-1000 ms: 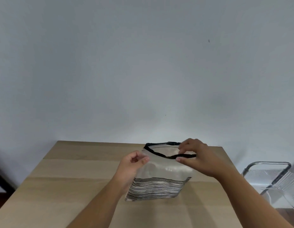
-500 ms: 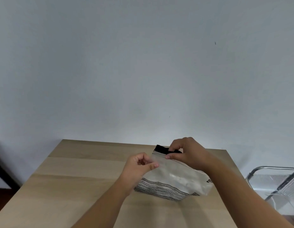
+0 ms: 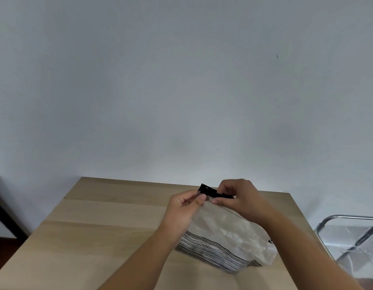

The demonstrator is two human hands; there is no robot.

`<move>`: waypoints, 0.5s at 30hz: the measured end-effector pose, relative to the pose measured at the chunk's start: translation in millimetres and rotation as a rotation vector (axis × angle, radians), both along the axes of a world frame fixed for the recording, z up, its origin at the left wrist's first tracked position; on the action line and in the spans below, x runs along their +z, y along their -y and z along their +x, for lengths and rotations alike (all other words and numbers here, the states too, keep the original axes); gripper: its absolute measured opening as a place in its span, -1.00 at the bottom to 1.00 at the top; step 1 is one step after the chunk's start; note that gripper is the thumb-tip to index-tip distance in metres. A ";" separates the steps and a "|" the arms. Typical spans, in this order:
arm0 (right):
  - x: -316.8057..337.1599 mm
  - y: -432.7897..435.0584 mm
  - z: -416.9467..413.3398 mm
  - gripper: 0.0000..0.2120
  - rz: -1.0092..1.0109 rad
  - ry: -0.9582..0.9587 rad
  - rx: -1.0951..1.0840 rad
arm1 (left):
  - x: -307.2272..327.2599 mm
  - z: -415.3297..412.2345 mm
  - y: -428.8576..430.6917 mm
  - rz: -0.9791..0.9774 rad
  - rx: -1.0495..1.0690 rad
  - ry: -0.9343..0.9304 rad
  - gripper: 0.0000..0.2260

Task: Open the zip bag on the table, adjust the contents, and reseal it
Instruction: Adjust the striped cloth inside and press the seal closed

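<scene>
- A plain indoor room, most likely in a home or a simple recording space; the frame does not settle which.
- A bare pale wall (image 3: pixel 181 80) fills most of the view, unadorned.
- A light wooden table (image 3: pixel 97 227) stands pushed against that wall.
- A metal-framed chair or rack (image 3: pixel 348 231) stands just beside the table at the right.
- A dark floor strip shows at the left edge.

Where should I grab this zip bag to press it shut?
Pinch the black zip strip along the top of the zip bag, coming from above at each end, as the left hand and right hand do: it stands highest.
</scene>
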State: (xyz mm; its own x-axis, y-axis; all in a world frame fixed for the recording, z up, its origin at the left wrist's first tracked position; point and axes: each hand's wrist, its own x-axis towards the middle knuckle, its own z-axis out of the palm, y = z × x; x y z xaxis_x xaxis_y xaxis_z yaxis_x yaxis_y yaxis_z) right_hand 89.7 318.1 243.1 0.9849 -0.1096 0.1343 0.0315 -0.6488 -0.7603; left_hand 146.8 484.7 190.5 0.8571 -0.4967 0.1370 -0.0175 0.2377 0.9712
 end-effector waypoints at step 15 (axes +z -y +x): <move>2.4 -3.1 1.5 -0.91 -0.141 0.004 0.036 | 0.7 -0.7 4.4 0.005 0.073 -0.008 -0.83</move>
